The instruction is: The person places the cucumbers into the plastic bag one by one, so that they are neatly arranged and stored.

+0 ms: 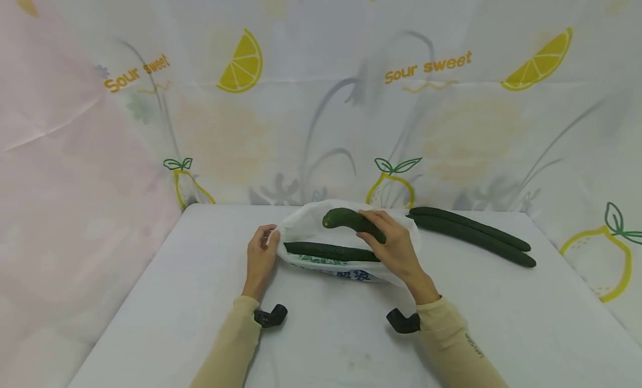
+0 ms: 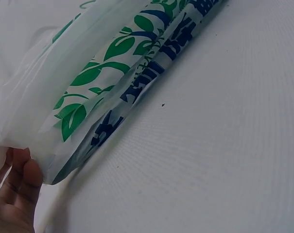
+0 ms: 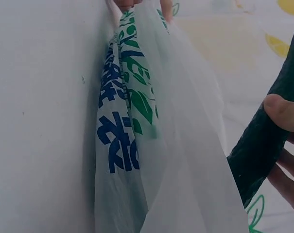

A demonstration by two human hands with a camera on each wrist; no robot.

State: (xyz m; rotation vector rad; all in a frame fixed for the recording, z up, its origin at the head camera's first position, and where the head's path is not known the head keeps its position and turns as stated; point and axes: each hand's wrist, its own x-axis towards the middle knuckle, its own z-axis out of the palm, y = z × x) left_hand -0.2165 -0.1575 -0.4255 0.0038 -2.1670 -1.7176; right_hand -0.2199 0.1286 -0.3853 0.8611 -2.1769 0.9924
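Observation:
A white plastic bag (image 1: pixel 308 218) with green leaves and blue lettering lies with its mouth spread on the table. My left hand (image 1: pixel 261 261) pinches its left edge; in the left wrist view the fingers (image 2: pixel 29 177) curl at the bag's corner. One dark green cucumber (image 1: pixel 326 251) lies inside the mouth. Above it, my right hand (image 1: pixel 396 248) grips a second, curved cucumber (image 1: pixel 346 217) between thumb and fingers, its free end pointing left. The right wrist view shows this held cucumber (image 3: pixel 258 150) partly behind the bag's plastic.
Two long cucumbers (image 1: pixel 471 237) lie side by side on the white table (image 1: pixel 321 343), right of the bag. A cloth backdrop (image 1: pixel 311 120) printed with lemons rises behind the table. Each wrist wears a black device, such as the one on the left wrist (image 1: pixel 271 316).

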